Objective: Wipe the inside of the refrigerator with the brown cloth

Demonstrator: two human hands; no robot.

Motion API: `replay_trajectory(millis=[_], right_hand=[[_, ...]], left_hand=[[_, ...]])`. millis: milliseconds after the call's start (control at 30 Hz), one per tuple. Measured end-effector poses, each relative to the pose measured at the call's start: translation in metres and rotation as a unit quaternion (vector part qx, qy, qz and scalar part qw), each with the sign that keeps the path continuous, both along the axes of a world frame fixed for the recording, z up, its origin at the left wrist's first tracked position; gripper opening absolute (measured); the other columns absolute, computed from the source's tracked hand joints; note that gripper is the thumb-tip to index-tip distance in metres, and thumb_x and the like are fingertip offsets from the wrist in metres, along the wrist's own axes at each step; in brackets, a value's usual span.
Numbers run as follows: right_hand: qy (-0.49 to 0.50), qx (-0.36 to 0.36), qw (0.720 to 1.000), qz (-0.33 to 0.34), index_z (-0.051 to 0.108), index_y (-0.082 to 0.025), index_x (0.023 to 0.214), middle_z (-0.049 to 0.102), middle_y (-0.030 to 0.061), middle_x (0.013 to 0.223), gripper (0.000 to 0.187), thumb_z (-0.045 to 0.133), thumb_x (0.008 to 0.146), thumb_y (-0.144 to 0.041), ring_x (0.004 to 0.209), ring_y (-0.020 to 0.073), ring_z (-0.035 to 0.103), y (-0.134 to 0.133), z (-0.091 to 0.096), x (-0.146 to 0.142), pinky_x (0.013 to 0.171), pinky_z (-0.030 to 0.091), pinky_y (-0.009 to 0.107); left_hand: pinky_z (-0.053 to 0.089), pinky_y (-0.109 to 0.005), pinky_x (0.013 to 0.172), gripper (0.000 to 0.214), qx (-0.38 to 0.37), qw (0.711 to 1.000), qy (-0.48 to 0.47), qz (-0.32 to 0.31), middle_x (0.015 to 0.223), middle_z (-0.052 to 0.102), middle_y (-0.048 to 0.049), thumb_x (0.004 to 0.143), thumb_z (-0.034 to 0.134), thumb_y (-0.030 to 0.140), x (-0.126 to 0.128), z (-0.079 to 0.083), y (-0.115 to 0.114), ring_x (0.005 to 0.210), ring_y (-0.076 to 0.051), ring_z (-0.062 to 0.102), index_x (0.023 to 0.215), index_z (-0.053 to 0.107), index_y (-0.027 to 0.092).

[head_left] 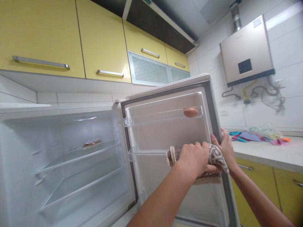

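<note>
My left hand point(193, 159) is closed around a brown and cream patterned cloth point(216, 154), against the inner side of the open refrigerator door point(163, 135), by the middle door shelf point(149, 153). Part of the cloth hangs below my fingers. At the door's outer edge, my right hand point(226, 148) grips the frame, thumb on the inside and fingers behind it. On the upper door shelf point(158, 116) lies a brown egg point(190, 112). To the left stands the refrigerator compartment point(63, 135) with glass shelves, and a small brown packaged item point(92, 143) rests inside.
Yellow wall cabinets point(104, 41) hang above the refrigerator. On the right wall is a water heater point(247, 52) with pipes beneath. A counter point(267, 154) behind the door holds colourful cloths point(251, 136) and a clear plastic bag point(266, 130), with yellow lower cabinets point(254, 186) below.
</note>
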State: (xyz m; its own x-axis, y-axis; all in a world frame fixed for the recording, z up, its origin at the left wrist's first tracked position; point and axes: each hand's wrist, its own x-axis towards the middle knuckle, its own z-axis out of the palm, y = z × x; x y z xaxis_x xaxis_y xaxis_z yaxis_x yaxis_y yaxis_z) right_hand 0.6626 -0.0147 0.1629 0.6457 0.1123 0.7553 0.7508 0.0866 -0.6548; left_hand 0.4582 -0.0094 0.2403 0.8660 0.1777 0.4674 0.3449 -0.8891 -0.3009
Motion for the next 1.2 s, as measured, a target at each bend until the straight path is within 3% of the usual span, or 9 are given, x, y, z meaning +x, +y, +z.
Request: replay_trajectory(millis=[100,233,433,667,833,933,1067,1200], right_hand=[[0.014,-0.001,1.0,0.001,0.035,-0.014,0.149,0.046,0.0223,0.149,0.087,0.04,0.086,-0.072,0.139,0.0393,0.043,-0.003,0.001,-0.006,0.113,0.036,0.057],[0.006,0.011,1.0,-0.015,0.036,-0.013,0.15,0.046,0.0216,0.15,0.085,0.041,0.087,-0.07,0.141,0.0382,0.041,-0.002,-0.001,-0.006,0.115,0.034,0.057],[-0.003,0.009,1.0,-0.021,0.035,-0.012,0.151,0.046,0.0228,0.15,0.086,0.041,0.088,-0.07,0.141,0.0385,0.041,0.0,-0.005,-0.002,0.115,0.035,0.058],[0.005,0.012,1.0,-0.013,0.036,-0.013,0.151,0.047,0.0222,0.15,0.089,0.04,0.086,-0.074,0.141,0.0392,0.042,0.001,-0.004,-0.002,0.114,0.035,0.059],[0.004,0.019,1.0,-0.015,0.036,-0.013,0.151,0.047,0.022,0.15,0.09,0.039,0.086,-0.076,0.141,0.0385,0.042,0.003,-0.006,-0.001,0.115,0.034,0.058],[-0.001,0.019,1.0,-0.017,0.036,-0.013,0.151,0.047,0.0214,0.15,0.089,0.039,0.086,-0.075,0.141,0.0379,0.042,0.004,-0.007,0.0,0.115,0.035,0.058],[0.0,0.014,1.0,-0.023,0.035,-0.015,0.152,0.046,0.0201,0.152,0.088,0.04,0.087,-0.074,0.142,0.0373,0.041,0.006,-0.009,0.004,0.116,0.035,0.058],[0.011,-0.001,1.0,-0.017,0.035,-0.012,0.151,0.045,0.0224,0.152,0.09,0.04,0.086,-0.074,0.142,0.038,0.041,0.007,-0.008,0.005,0.118,0.033,0.055]], left_hand=[[0.057,-0.041,0.069,0.072,-0.003,1.0,-0.005,-0.001,0.098,0.072,-0.0109,0.076,0.043,0.083,-0.003,-0.002,0.002,0.086,-0.029,0.072,0.106,0.054,0.019],[0.056,-0.039,0.069,0.071,0.02,0.999,-0.013,-0.025,0.095,0.072,-0.0078,0.076,0.037,0.086,-0.02,-0.006,0.022,0.085,-0.028,0.072,0.1,0.054,0.021],[0.052,-0.035,0.067,0.065,0.088,0.996,-0.029,-0.014,0.091,0.072,-0.0044,0.071,0.054,0.082,-0.056,-0.015,0.062,0.082,-0.025,0.07,0.096,0.055,0.021],[0.051,-0.037,0.072,0.067,0.155,0.981,-0.111,-0.023,0.09,0.072,-0.0076,0.082,0.041,0.077,-0.138,-0.03,0.132,0.082,-0.024,0.068,0.107,0.06,0.018],[0.049,-0.045,0.098,0.057,0.23,0.946,-0.225,-0.028,0.113,0.073,-0.0136,0.094,0.037,0.059,-0.193,-0.053,0.173,0.107,-0.027,0.066,0.124,0.059,0.016],[0.04,-0.052,0.113,0.058,0.213,0.933,-0.289,-0.007,0.126,0.069,-0.0129,0.095,0.033,0.058,-0.196,-0.074,0.173,0.124,-0.027,0.06,0.136,0.05,0.021],[0.029,-0.058,0.121,0.06,0.159,0.904,-0.395,0.027,0.138,0.063,-0.0131,0.095,0.026,0.058,-0.168,-0.106,0.147,0.141,-0.026,0.048,0.142,0.044,0.025],[0.028,-0.057,0.121,0.05,0.149,0.916,-0.37,0.038,0.144,0.06,-0.0123,0.095,0.038,0.049,-0.14,-0.13,0.123,0.146,-0.027,0.041,0.14,0.047,0.029]])
